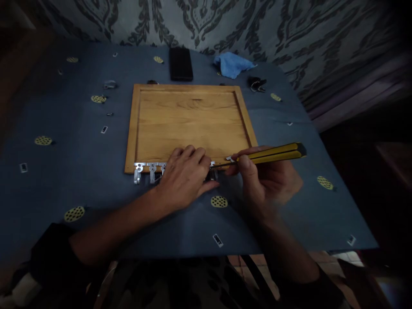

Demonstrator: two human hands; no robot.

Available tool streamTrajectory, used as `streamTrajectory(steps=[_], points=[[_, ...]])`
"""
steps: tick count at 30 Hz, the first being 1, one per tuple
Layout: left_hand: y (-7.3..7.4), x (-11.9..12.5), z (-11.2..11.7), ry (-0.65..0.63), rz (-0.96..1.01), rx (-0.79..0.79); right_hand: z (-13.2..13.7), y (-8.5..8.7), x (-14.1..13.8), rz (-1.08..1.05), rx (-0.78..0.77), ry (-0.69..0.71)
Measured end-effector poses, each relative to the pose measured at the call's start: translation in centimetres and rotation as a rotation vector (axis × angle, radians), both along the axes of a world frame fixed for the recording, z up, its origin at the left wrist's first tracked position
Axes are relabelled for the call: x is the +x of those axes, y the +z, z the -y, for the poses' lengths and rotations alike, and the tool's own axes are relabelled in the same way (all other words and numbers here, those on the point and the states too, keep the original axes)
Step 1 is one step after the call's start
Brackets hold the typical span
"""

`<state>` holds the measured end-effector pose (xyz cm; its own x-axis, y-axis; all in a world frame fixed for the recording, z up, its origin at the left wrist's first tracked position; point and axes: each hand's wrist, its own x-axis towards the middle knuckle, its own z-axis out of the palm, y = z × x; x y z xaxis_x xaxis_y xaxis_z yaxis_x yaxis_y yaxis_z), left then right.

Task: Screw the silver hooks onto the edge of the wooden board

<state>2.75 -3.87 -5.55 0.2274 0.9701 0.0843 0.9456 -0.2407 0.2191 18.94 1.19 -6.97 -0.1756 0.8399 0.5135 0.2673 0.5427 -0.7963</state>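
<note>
A framed wooden board (193, 122) lies flat on the table. Along its near edge runs a metal hook rail (152, 167) with several silver hooks hanging over the side. My left hand (185, 178) is closed over the middle of the rail and the board's edge, fingers on top and thumb below, hiding part of the hooks. In my right hand (267, 180) is a screwdriver (273, 153) with a yellow and black handle. Its thin shaft points left at the rail's right end, close to my left fingers. Whether its tip sits in a screw cannot be made out.
The blue patterned tablecloth (80, 171) covers the table. Behind the board lie a black phone-like slab (180, 64), a blue cloth (233, 64) and a small black clip-like item (256, 83). To the left are a small metal piece (110, 84) and a tinier one (110, 114).
</note>
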Motion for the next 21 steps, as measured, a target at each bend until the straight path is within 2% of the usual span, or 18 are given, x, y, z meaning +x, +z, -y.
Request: streamTrajectory(steps=[6,13,16,19,21], points=[[0.1,0.0,0.0,-0.001,0.005,-0.021,0.2,0.7,0.1,0.072,-0.002,0.009],[0.1,0.0,0.0,0.007,0.013,-0.032,0.2,0.4,0.3,0.105,-0.009,0.077],[0.1,0.0,0.0,0.004,0.015,-0.028,-0.1,0.7,0.0,-0.080,-0.047,0.052],[0.1,-0.1,0.0,0.004,0.011,-0.038,-1.2,1.2,-0.3,-0.338,-0.097,-0.062],[0.2,-0.1,0.0,0.004,0.009,-0.035,-2.3,1.3,-0.3,-0.360,-0.166,-0.057]])
